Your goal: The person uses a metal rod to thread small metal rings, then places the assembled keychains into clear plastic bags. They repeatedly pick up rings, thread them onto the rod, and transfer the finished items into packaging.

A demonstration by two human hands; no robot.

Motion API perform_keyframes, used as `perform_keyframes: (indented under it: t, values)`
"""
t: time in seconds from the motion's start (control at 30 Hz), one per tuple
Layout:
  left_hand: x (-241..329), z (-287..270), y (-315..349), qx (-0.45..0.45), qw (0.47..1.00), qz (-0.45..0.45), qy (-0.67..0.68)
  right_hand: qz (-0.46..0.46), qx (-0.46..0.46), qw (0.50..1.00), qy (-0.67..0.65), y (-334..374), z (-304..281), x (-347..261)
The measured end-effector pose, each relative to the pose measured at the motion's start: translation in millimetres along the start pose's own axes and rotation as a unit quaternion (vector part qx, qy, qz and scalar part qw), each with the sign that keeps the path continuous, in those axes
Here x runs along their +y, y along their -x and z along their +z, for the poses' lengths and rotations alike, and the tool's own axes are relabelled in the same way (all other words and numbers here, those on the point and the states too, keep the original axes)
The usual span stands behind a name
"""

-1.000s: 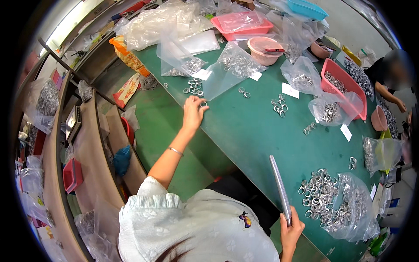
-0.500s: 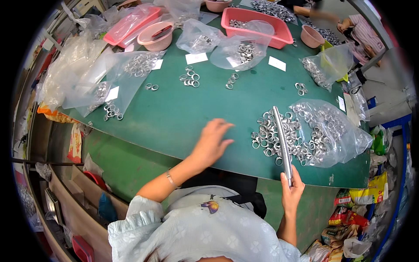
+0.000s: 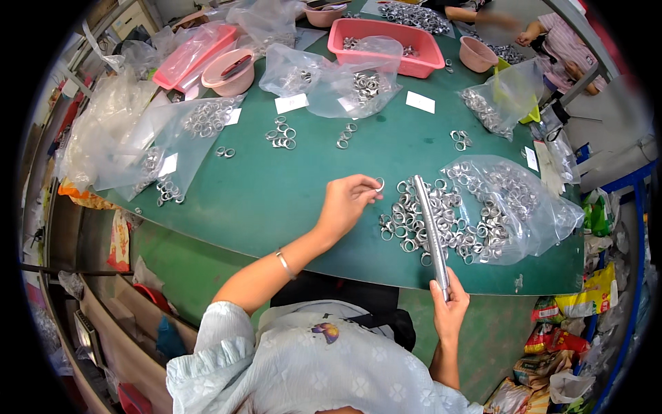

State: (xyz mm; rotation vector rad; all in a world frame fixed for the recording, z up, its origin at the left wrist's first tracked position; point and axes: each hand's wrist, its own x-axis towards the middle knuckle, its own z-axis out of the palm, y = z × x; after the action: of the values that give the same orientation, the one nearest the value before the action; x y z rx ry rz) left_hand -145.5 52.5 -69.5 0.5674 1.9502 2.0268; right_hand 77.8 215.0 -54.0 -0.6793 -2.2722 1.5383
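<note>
Between thumb and fingertips, my left hand (image 3: 347,204) pinches one silver ring (image 3: 380,184), just left of the heap. My right hand (image 3: 450,301) is wrapped round the lower end of a tapered metal ring mandrel (image 3: 429,228), which slants up over the heap with nothing threaded on it. Beneath and around the mandrel lies a pile of loose silver rings (image 3: 405,210). Its right part runs into a clear plastic bag (image 3: 545,221) full of similar rings. Small groups of rings (image 3: 281,134) lie apart farther up the green table (image 3: 241,193).
Bags of rings with white paper slips (image 3: 420,102) line the far side. Behind them stand a pink tub (image 3: 427,61) and a pink bowl (image 3: 231,76). At the far right a person in a striped top (image 3: 569,48) works. Colourful packages (image 3: 586,297) fill the right side.
My left hand has moved up and slightly right and now holds a ring; before, it was over the bare tabletop with fingers spread. The mandrel has shifted slightly left in view.
</note>
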Motion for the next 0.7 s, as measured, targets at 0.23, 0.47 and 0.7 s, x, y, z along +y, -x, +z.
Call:
perform_keyframes:
  t: [0.23,0.47,0.7]
  values:
    - [37,-28,32,0.017,0.989,-0.005,0.145,-0.040,-0.109,0.993,0.007,3,7,-22]
    - [57,-28,53,-0.107,0.980,-0.079,0.151,-0.158,-0.126,0.973,0.113,-4,1,-23]
    - [64,-24,71,-0.128,0.934,-0.157,0.294,-0.206,-0.113,0.963,0.132,-1,0,-37]
